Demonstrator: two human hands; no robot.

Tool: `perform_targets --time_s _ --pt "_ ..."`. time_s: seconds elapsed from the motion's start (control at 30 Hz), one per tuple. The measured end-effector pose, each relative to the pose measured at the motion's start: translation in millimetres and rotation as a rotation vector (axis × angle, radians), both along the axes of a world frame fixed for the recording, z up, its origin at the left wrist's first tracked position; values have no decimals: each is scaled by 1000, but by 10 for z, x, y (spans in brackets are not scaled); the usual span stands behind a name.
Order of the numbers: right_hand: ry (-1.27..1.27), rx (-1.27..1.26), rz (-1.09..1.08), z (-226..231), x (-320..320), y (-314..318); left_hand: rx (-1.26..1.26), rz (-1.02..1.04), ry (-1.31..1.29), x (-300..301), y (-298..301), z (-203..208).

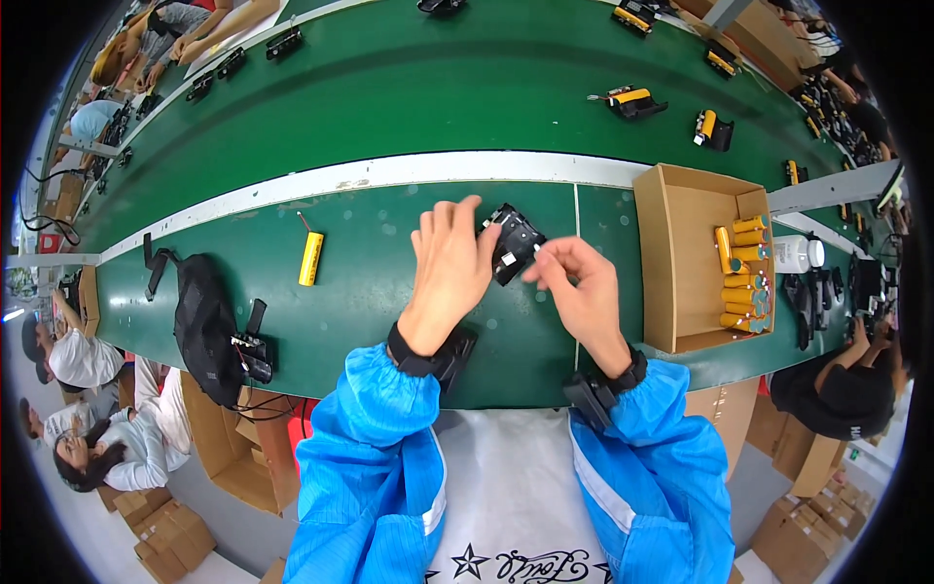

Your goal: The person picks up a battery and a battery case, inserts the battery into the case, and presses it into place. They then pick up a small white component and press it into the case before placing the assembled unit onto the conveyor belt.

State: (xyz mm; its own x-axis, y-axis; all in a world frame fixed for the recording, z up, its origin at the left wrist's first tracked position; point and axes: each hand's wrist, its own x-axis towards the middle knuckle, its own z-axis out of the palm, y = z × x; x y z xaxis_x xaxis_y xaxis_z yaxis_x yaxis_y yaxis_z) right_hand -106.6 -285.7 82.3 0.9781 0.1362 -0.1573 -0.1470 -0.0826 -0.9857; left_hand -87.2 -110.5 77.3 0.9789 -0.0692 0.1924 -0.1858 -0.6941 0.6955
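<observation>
Our left hand (448, 263) was clamped on the black housing (519, 239), over the green bench (375, 311); whether our right hand (586, 295) pinched its edge, we could not tell. We judged that an uneven pull could twist it loose.

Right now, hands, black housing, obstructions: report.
Left hand touching black plastic housing; right hand at its right edge; yellow battery off left, not blocking.

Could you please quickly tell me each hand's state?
Left hand: thumb at the black housing's edge; grip unclear.
Right hand: thumb and forefinger close together at a small white piece; grip unclear.
</observation>
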Motion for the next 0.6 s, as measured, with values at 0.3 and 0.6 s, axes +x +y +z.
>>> perform_targets --time_s 0.3,0.6 --pt "-84 -481 38 -40 277 170 212 -210 190 -6 72 -105" --pt "-601 -859 -25 -244 357 210 99 -289 86 36 93 -216"
